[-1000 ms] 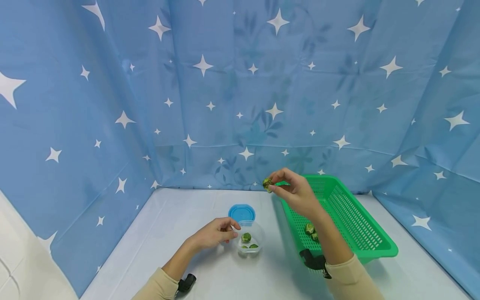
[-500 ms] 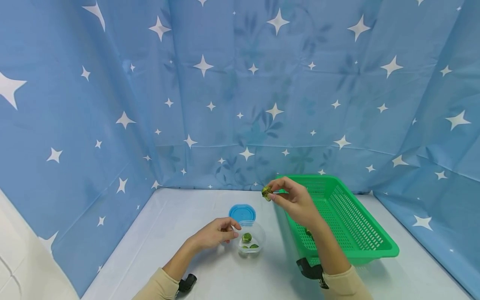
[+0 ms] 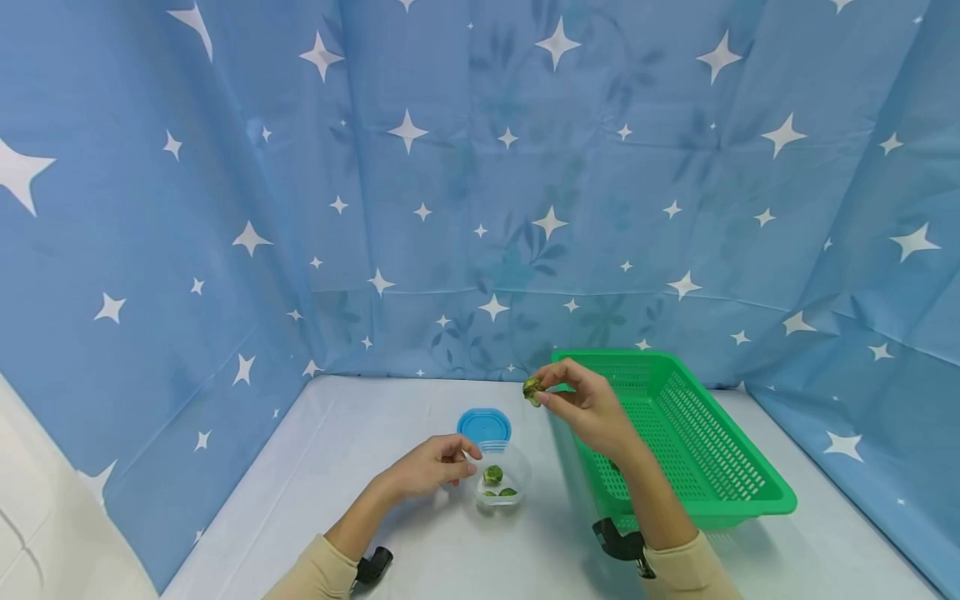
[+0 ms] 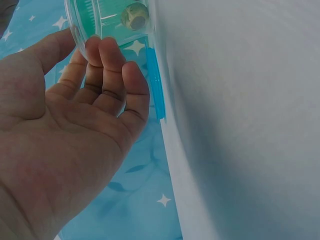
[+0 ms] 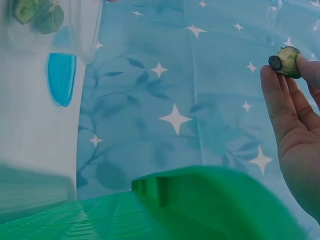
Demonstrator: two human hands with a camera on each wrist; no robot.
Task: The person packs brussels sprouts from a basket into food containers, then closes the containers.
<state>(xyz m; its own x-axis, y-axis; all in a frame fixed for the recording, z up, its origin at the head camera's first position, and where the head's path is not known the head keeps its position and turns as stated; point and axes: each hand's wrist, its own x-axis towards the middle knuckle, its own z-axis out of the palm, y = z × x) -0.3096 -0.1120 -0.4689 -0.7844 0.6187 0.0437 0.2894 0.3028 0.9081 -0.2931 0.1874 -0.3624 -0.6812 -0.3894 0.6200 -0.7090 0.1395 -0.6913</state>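
My right hand [image 3: 588, 408] pinches a Brussels sprout [image 3: 532, 391] between thumb and fingertips, raised in front of the green basket's left rim. In the right wrist view the sprout [image 5: 286, 62] shows its cut stem end. My left hand [image 3: 435, 467] is at the left side of a small clear plastic container [image 3: 517, 467], fingers loosely bent and tips right at its rim and wall. Several Brussels sprouts [image 3: 492, 475] lie inside the container. The left wrist view shows the thumb and fingertips [image 4: 111, 47] against the container's side, with one sprout [image 4: 135, 17] visible through it.
A blue lid [image 3: 483, 423] lies flat just behind the container. The green perforated basket [image 3: 738, 507] stands at the right, with a bit of a sprout [image 3: 614, 465] showing beside my right forearm. A blue star-patterned curtain [image 3: 450, 208] hangs behind the white table [image 3: 360, 417].
My right hand has moved slightly down and left with the sprout, which has turned a little. My forearm now covers most of the sprouts in the basket. My left hand has stayed still.
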